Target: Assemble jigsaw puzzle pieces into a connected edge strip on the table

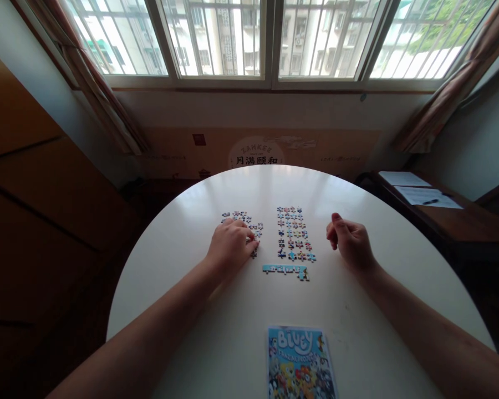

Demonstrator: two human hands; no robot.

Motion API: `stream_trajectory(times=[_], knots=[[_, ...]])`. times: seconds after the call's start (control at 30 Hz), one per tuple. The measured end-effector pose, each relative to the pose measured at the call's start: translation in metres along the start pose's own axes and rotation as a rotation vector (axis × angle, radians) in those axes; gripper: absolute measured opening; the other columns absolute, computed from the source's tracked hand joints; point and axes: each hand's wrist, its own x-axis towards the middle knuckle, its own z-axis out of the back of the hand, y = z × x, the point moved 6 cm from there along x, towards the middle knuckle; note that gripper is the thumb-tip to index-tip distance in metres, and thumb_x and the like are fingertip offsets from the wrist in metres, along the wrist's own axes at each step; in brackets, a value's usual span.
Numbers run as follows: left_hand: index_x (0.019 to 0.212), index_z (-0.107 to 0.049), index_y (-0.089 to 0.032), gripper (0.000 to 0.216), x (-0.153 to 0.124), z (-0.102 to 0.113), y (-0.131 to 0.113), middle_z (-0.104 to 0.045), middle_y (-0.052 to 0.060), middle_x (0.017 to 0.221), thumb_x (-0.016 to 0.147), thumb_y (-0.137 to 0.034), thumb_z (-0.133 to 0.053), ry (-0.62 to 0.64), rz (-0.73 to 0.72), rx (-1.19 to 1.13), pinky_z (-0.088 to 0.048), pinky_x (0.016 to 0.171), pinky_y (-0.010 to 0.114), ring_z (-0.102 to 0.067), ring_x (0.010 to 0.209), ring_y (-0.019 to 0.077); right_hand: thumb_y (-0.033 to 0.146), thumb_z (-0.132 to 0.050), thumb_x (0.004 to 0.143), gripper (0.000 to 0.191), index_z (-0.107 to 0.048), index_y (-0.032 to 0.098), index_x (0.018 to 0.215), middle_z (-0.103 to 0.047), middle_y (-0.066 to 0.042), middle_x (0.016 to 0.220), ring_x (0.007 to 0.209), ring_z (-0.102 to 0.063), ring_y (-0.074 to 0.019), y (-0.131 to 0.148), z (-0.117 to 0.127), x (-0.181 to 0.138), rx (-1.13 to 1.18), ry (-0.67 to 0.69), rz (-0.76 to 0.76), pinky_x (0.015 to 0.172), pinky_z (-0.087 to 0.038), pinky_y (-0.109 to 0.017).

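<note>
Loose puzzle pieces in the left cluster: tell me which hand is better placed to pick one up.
Left. The left hand already rests on the left cluster of pieces, fingertips touching them. The right hand is curled loosely on bare table, beyond the sorted rows of pieces.

white table [233, 332], multicoloured puzzle pieces [293, 233] (blue strip [285, 270])

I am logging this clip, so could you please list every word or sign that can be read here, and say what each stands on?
"BLUEY": top of the picture card at the table's near edge.
Line beneath it on the card: too blurred to read.
"月满颐和": round emblem on the tan panel below the window.
Red mark and small print on that panel: too small.
Papers on the side desk: unreadable.
</note>
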Motion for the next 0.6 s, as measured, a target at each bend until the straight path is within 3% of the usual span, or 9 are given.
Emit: stream_trajectory(times=[0.37,0.6], knots=[[0.086,-0.079,-0.023,0.007,0.005,0.002,-0.003,-0.075,0.008,0.102,0.084,-0.029,-0.075,0.050,0.042,0.017,-0.050,0.092,0.046,-0.063,0.104,0.0322,0.069,-0.053,0.098,0.066,-0.056,0.019,0.054,-0.054,-0.002,0.052,0.046,-0.046,-0.0119,0.020,-0.005,-0.002,-0.107,0.038,0.109,0.050,-0.036,-0.027],[0.083,-0.075,-0.023,0.002,0.004,0.002,-0.003,-0.076,0.008,0.100,0.082,-0.024,-0.076,0.045,0.045,-0.043,-0.049,0.093,0.050,-0.063,0.103,0.0331,0.067,-0.055,0.097,0.064,-0.056,0.020,0.054,-0.051,-0.001,0.048,0.044,-0.044,-0.0117,0.012,-0.004,-0.001,-0.078,0.022,0.046,0.049,-0.036,-0.027]])
